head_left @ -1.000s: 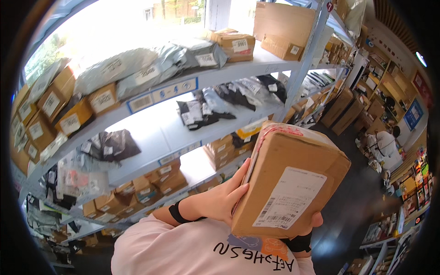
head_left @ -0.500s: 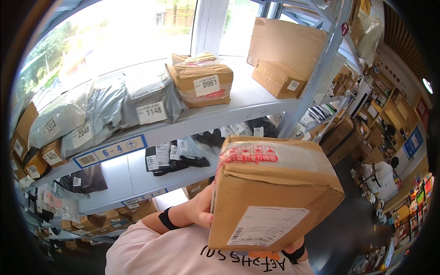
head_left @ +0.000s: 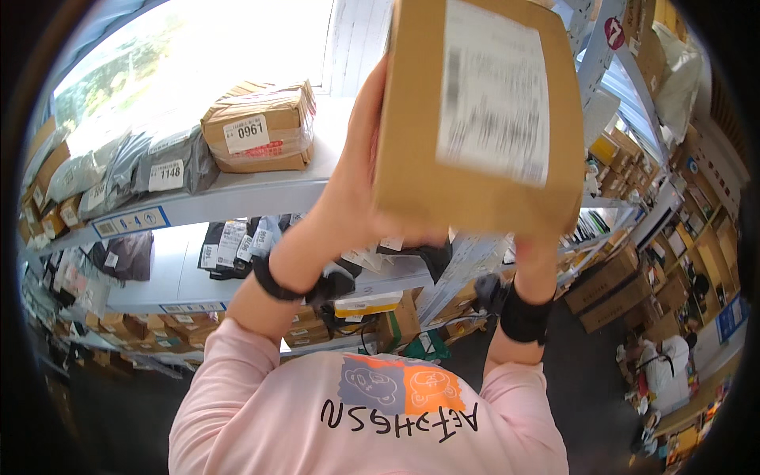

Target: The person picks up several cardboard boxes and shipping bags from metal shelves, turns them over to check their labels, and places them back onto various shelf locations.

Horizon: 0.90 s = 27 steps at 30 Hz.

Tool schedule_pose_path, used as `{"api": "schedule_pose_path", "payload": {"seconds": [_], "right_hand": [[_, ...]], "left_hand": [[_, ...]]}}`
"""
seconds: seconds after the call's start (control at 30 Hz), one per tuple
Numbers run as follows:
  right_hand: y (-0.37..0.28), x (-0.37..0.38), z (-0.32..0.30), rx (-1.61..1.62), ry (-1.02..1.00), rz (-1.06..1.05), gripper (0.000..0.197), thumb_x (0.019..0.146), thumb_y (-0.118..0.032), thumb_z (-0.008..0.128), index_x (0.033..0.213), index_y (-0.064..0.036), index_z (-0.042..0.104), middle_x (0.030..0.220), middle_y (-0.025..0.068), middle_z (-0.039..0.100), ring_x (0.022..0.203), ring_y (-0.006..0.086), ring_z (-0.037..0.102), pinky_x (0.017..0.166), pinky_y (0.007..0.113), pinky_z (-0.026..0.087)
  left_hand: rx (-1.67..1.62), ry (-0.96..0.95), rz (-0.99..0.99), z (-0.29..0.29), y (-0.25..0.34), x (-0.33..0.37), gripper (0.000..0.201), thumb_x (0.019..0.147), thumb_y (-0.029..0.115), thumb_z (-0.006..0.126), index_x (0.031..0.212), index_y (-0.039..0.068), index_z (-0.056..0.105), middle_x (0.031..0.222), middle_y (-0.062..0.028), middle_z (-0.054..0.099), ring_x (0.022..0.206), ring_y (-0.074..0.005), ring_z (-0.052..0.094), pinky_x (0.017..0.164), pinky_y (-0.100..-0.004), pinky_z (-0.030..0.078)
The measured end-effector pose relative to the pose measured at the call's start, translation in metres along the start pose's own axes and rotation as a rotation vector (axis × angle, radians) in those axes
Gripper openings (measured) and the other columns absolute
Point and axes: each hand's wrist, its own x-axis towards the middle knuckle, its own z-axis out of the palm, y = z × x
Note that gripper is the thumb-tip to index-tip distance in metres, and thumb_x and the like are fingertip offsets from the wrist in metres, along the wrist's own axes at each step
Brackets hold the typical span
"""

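Head view: box (head_left: 483, 119) before pale shelving (head_left: 261, 195); bright window (head_left: 245, 47), dark floor (head_left: 586, 380).

One foreground carton (head_left: 408, 158), one white label (head_left: 495, 95) on it, two black wristbands (head_left: 526, 318) and one pink shirt (head_left: 253, 419) show.

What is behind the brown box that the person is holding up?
Around the brown box, the upper shelf and white window frame show at left, a metal post at right. Whatever stands directly behind the box is covered and cannot be told.
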Motion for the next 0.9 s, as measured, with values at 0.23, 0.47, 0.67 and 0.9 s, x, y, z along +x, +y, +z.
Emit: {"api": "schedule_pose_path", "payload": {"seconds": [0.23, 0.47, 0.67, 0.9], "right_hand": [[0.061, 0.122, -0.064, 0.006, 0.002, -0.146, 0.059, 0.094, -0.044, 0.063, 0.134, -0.0025, 0.050, 0.126, 0.0116, 0.058, 0.118, 0.0193, 0.052, 0.096, 0.035, 0.044], [0.080, 0.145, -0.077, -0.380, 0.117, -0.283, 0.046, 0.098, -0.029, 0.059, 0.135, -0.0039, 0.050, 0.133, 0.0161, 0.054, 0.119, 0.0273, 0.054, 0.103, 0.036, 0.040], [0.087, 0.149, -0.071, -0.720, 0.136, -0.596, 0.034, 0.096, -0.014, 0.053, 0.130, -0.0076, 0.054, 0.129, 0.0167, 0.054, 0.123, 0.0377, 0.049, 0.104, 0.042, 0.039], [0.098, 0.151, -0.051, -1.004, 0.174, -0.694, 0.038, 0.095, -0.021, 0.055, 0.131, -0.0082, 0.054, 0.131, 0.0169, 0.053, 0.128, 0.0396, 0.045, 0.108, 0.050, 0.034]], "left_hand": [[-0.003, -0.064, -0.128, 0.057, -0.075, 0.103, 0.098, 0.084, 0.046, 0.073, 0.156, 0.010, 0.016, 0.145, -0.0182, 0.043, 0.134, -0.0288, 0.045, 0.106, -0.0414, 0.043], [0.106, -0.145, -0.557, 0.077, -0.116, 0.094, 0.106, 0.087, 0.058, 0.064, 0.154, -0.003, 0.008, 0.139, -0.0324, 0.047, 0.131, -0.0369, 0.049, 0.105, -0.0390, 0.042], [0.185, -0.090, -0.617, 0.092, -0.121, 0.089, 0.110, 0.088, 0.063, 0.059, 0.153, -0.006, 0.004, 0.136, -0.0367, 0.047, 0.127, -0.0402, 0.051, 0.101, -0.0395, 0.045], [0.376, -0.144, -0.598, 0.085, -0.131, 0.089, 0.093, 0.094, 0.054, 0.055, 0.149, -0.007, 0.014, 0.128, -0.0370, 0.052, 0.113, -0.0448, 0.060, 0.096, -0.0427, 0.048]]}}
